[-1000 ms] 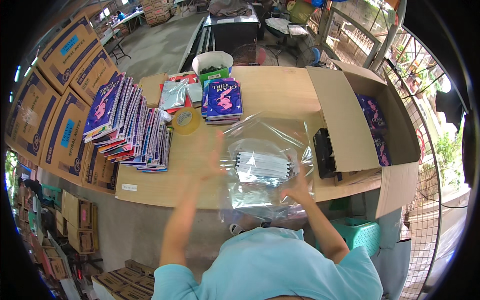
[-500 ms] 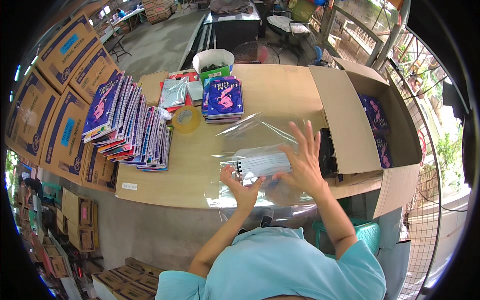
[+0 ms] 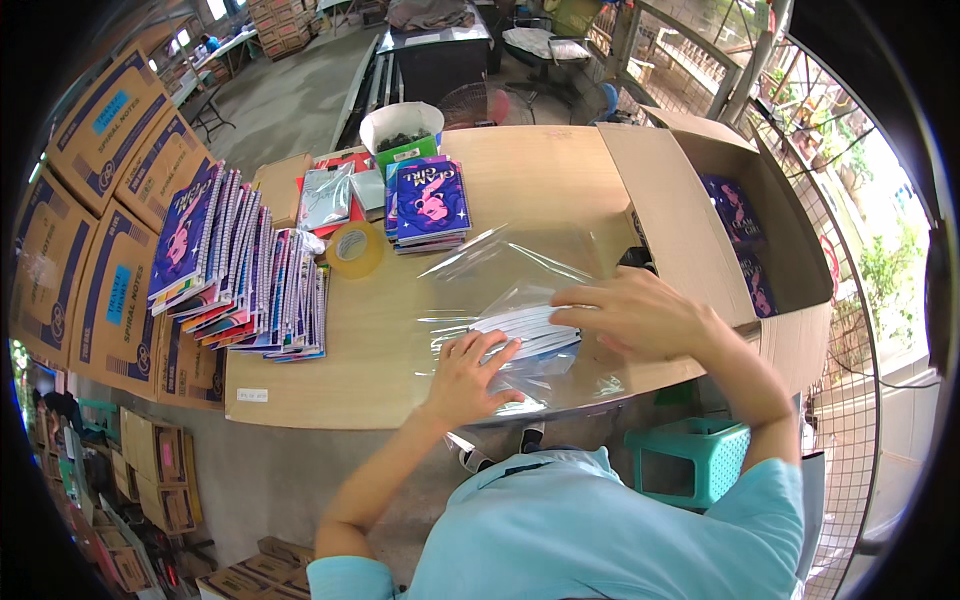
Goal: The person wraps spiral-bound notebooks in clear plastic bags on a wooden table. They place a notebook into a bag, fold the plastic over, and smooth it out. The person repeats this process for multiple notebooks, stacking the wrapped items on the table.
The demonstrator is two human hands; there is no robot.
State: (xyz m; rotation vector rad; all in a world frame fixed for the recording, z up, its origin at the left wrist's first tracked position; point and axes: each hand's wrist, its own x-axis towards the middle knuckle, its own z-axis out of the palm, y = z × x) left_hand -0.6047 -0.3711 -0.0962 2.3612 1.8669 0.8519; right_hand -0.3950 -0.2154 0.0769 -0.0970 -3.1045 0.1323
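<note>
A bundle with white, narrow-lined edges, perhaps notebooks stacked on edge, lies near the table's front edge, inside a loose sheet of clear plastic film. My left hand rests on its near left side, fingers spread over the film and thumb out to the right. From the right, my right hand reaches over the bundle's right end. Its fingers stretch left across the film, and nothing shows gripped between them. The bundle's lower side is hidden by film glare and my hands.
Spiral notebooks lean in a long stack at left, beside brown cartons. A yellowish tape roll, purple notebooks and a white-and-green tub stand behind. An open carton with notebooks is at right; a green stool stands below.
My right hand has come down from a raised, spread pose onto the bundle's right end. My left hand has turned from gripping the left edge to lying over it. The view has shifted slightly.
</note>
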